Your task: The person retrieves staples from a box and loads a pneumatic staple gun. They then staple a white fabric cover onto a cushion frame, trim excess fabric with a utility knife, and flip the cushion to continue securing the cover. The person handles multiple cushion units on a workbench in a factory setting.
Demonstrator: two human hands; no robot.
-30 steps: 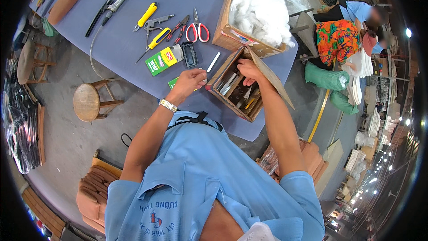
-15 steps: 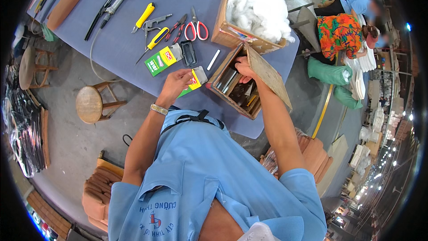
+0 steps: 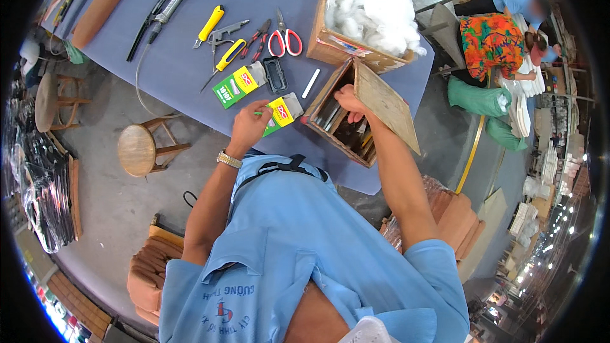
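Note:
My left hand [image 3: 249, 128] is closed, a thin green stick [image 3: 258, 113] showing at its fingertips. Right beside those fingers lies a green-and-yellow cardboard box [image 3: 284, 113] with its end flap raised. My right hand [image 3: 351, 103] reaches into an old wooden box [image 3: 338, 147], under its tilted lid [image 3: 387, 105]. Its fingers are curled in, and whatever they hold is hidden. Long metal and dark pieces lie inside the wooden box. Near both hands are a white stick [image 3: 311, 83], a second green-and-yellow box [image 3: 239, 86] and a small black tray [image 3: 275, 75].
Red-handled scissors [image 3: 284, 39], pliers [image 3: 257, 41], a yellow-handled screwdriver [image 3: 227, 57], an air blow gun [image 3: 225, 33], a yellow cutter [image 3: 208, 25] and a staple gun [image 3: 170, 7] lie across the blue-grey table. A carton of white stuffing [image 3: 368, 13] stands behind the wooden box. A stool [image 3: 137, 150] stands left.
My left hand has drawn slightly back from the near cardboard box, and the green stick now shows in its fingers. My right hand remains inside the wooden box. The whole view has shifted slightly.

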